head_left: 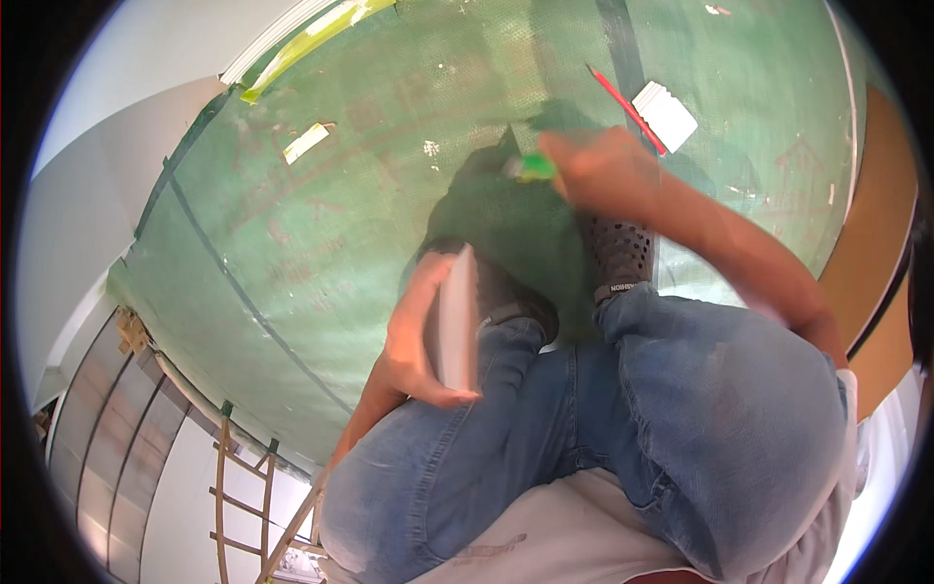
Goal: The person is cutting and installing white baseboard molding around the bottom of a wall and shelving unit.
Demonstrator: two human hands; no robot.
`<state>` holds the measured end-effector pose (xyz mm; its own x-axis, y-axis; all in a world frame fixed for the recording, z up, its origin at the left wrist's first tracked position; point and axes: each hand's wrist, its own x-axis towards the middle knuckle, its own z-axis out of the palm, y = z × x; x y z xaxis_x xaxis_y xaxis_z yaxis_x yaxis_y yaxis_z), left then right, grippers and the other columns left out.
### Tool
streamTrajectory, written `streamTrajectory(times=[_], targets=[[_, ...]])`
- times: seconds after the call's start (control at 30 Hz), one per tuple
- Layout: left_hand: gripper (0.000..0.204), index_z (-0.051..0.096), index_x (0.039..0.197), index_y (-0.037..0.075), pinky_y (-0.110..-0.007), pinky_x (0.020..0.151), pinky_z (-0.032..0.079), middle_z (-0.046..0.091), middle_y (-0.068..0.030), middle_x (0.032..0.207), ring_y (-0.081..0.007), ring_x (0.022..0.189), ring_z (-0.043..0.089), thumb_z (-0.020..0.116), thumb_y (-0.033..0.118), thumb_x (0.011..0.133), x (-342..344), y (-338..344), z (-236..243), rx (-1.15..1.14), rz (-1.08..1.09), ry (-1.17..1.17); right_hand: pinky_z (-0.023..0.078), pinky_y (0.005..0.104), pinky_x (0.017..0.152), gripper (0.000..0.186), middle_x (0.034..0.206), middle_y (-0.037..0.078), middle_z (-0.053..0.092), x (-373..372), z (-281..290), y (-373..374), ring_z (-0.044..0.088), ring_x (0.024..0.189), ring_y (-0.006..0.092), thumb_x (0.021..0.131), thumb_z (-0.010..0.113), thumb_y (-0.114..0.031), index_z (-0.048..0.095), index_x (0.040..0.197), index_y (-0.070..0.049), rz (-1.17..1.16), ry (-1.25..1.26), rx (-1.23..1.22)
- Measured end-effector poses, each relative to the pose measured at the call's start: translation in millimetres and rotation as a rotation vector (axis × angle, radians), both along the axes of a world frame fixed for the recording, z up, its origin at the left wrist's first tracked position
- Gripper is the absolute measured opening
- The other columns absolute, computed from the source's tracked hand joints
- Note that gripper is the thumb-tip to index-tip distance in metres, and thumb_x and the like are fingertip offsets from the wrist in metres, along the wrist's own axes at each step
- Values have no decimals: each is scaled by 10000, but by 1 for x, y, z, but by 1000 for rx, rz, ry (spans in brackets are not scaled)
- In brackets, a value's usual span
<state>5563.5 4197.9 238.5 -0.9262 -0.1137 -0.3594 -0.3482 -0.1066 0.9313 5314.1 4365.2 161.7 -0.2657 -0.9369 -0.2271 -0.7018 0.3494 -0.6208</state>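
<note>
My left hand [409, 341] grips a flat pale slab [457, 326] by its two ends, thumb at the near end and fingers at the far end. It is held on edge above my left shoe, and its exact kind does not show. My right hand [603, 170], smeared by motion, is closed round a small green-handled tool [536, 167] with a greyish tip pointing left. Blur hides what kind of tool it is. The two hands are apart, and the tool does not touch the slab.
Green sheeting covers the floor [341, 224]. A red pencil [623, 105] leans against a white block [666, 117] beyond my right hand. A pale yellow scrap [306, 143] lies at left, yellow-green tape [311, 47] along the far wall edge. A ladder [243, 496] stands lower left, brown board [880, 195] at right.
</note>
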Motion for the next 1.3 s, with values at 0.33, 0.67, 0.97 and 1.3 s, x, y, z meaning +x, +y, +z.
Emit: streamTrajectory(times=[0.33, 0.67, 0.97, 1.3], targets=[[1308, 290, 1461, -97, -376, 891, 437, 532, -256, 1228, -295, 1057, 567, 785, 718, 566, -17, -21, -5, 817, 216, 126, 505, 433, 719, 315, 960, 123, 589, -27, -50, 78, 596, 895, 320, 763, 743, -201, 532, 946, -56, -139, 248, 189], [1142, 242, 1500, 82, -548, 675, 549, 488, -334, 1276, -470, 881, 627, 439, 892, 718, -67, -6, -6, 1154, 499, 271, 498, 393, 764, 358, 977, 126, 666, 18, 36, 11, 647, 876, 267, 867, 712, -342, 642, 1058, -47, 92, -963, -104], [743, 342, 1448, -19, -406, 1059, 400, 512, -203, 1363, -297, 1226, 536, 277, 578, 1010, -86, -33, -49, 605, 616, 2, 502, 317, 613, 350, 813, 113, 687, 24, 41, -6, 664, 695, 168, 947, 589, -280, 565, 1152, 3, -304, -1210, 162], [587, 463, 1334, -50, -388, 966, 457, 612, -182, 1202, -247, 1077, 600, 528, 414, 979, -39, -13, -65, 398, 442, -282, 503, 494, 623, 278, 712, 201, 633, -177, -16, -46, 633, 679, 396, 884, 567, -269, 552, 935, 4, -587, 357, -29]])
